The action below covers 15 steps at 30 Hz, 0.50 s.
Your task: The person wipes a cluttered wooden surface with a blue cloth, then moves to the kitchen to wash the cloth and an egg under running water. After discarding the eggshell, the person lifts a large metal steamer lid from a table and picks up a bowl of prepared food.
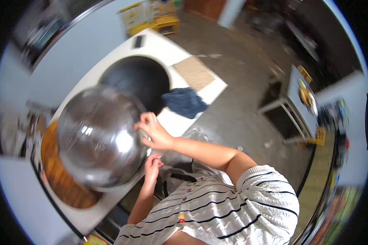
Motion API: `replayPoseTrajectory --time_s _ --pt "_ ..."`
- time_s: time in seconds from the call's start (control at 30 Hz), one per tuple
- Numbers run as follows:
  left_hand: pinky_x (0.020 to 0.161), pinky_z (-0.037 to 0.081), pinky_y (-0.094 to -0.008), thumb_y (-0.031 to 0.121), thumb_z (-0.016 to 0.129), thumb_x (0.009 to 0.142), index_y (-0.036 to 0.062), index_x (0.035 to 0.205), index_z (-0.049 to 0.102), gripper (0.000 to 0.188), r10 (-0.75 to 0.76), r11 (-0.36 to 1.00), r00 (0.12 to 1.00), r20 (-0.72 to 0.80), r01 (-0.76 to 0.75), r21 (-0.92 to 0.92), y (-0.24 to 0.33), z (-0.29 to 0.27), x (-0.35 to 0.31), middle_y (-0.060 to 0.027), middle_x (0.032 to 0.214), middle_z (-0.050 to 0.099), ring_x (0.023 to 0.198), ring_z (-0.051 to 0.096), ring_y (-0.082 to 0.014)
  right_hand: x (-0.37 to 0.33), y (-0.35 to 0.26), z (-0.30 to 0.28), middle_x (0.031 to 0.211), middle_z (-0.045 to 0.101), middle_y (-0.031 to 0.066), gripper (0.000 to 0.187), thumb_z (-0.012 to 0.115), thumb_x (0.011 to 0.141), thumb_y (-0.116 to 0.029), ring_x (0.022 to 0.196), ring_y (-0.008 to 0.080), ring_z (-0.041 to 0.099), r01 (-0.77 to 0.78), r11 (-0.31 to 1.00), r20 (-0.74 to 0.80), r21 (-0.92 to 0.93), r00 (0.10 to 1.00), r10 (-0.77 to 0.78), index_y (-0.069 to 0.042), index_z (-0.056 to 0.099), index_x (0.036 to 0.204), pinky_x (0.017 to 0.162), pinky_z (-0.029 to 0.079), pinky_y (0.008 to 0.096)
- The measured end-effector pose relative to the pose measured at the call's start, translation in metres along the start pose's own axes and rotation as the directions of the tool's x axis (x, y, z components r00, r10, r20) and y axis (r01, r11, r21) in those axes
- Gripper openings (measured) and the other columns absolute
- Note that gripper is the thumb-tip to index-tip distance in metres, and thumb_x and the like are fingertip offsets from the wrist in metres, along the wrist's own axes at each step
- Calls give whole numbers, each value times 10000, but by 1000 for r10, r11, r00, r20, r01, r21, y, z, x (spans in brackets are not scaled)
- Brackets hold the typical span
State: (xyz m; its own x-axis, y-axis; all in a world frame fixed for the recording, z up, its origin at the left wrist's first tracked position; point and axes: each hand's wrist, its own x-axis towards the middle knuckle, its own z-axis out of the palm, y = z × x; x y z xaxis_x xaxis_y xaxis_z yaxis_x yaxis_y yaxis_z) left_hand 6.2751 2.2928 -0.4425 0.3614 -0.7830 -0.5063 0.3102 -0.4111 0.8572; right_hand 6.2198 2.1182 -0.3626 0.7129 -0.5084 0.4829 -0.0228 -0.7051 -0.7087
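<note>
A large shiny steel bowl [100,141], tilted with its rounded underside in view, is held over the left part of the white table. My right hand [154,134] grips its right rim, fingers bent over the edge and thumb apart from them. Lower down, my left hand [152,166] has its fingers closed at the same rim; its far fingers are partly hidden. Beneath the bowl, a round wooden board [55,175] shows at the left. Behind it lies a wide round black pan or hollow [141,75], partly covered by the bowl. Motion blurs the bowl.
On the white table [167,49] lie a crumpled dark blue cloth [185,102], a beige mat [194,73] and a black phone-like slab [139,41]. Yellow chairs [153,20] stand beyond. Across the concrete floor, a side table [300,102] carries a plate of food [306,97].
</note>
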Motion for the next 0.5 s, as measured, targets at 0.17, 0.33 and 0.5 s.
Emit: replayPoseTrajectory --time_s 0.17,0.33,0.5 --pt "705 453 -257 84 455 914 36 961 635 192 123 949 952 280 -196 247 -16 116 48 -11 790 558 726 538 -109 -209 49 -136 966 393 194 317 542 632 60 840 381 468 -457 875 -297 -161 868 399 -22 429 916 715 425 436" --pt "918 370 -406 197 632 809 164 955 686 159 287 362 570 770 -808 464 -40 320 21 -38 1056 574 1040 501 -209 -431 35 -264 1061 358 220 380 522 653 96 817 390 461 -772 620 -744 -139 494 449 10 380 994 715 448 408" --pt "942 302 -529 290 667 770 233 1304 483 568 49 388 361 931 -866 315 -103 518 -26 -95 1227 462 1080 525 -240 -592 28 -329 1242 259 155 766 504 714 124 795 161 487 -828 482 -839 287 25 543 -82 182 1377 591 593 300"
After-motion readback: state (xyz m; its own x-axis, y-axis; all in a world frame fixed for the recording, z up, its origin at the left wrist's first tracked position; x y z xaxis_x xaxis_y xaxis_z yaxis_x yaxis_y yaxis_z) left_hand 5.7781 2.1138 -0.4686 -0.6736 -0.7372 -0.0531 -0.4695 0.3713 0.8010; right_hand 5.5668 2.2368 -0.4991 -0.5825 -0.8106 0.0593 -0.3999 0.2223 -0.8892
